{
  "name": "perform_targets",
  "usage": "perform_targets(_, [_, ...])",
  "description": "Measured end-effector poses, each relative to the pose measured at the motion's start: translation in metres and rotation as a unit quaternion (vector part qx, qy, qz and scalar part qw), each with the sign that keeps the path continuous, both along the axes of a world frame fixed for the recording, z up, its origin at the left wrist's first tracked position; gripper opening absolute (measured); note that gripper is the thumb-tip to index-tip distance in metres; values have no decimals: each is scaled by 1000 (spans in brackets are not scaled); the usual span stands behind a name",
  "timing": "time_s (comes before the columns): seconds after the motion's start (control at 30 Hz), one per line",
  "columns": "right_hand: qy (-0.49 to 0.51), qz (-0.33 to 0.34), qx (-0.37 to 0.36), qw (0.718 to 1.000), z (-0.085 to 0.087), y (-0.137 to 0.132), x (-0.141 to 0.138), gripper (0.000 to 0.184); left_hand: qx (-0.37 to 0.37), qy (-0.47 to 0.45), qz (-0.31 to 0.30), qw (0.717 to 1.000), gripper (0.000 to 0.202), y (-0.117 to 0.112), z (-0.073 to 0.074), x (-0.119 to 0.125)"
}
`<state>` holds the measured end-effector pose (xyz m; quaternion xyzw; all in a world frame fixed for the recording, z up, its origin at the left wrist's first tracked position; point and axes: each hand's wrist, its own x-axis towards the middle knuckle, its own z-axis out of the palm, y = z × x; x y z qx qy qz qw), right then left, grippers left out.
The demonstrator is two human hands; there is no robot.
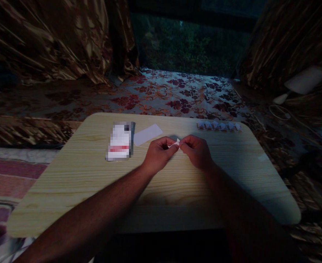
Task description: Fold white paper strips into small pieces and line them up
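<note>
My left hand (159,152) and my right hand (197,150) meet over the middle of a pale wooden table (95,190). Both pinch a small folded white paper piece (176,143) between their fingertips, just above the tabletop. Left of my hands lies a loose white paper strip (148,134). Beside it rests a white card or pack with a red band (119,141), its print blurred. A row of several small folded paper pieces (219,126) lines the table's far right edge.
The table stands on a floral bedspread (177,93). Brown patterned curtains (54,40) hang at both sides of a dark window. A white charger with its cable (287,102) lies at the right. The scene is dim.
</note>
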<state>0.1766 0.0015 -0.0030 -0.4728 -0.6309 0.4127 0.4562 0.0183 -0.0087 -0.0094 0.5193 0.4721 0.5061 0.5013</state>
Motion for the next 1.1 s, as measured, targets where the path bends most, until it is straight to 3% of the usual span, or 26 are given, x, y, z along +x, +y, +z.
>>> perform_targets(1.1, [-5,12,14,1000,-2,2,-1,9,12,39,-18,999,22,-2,1,2])
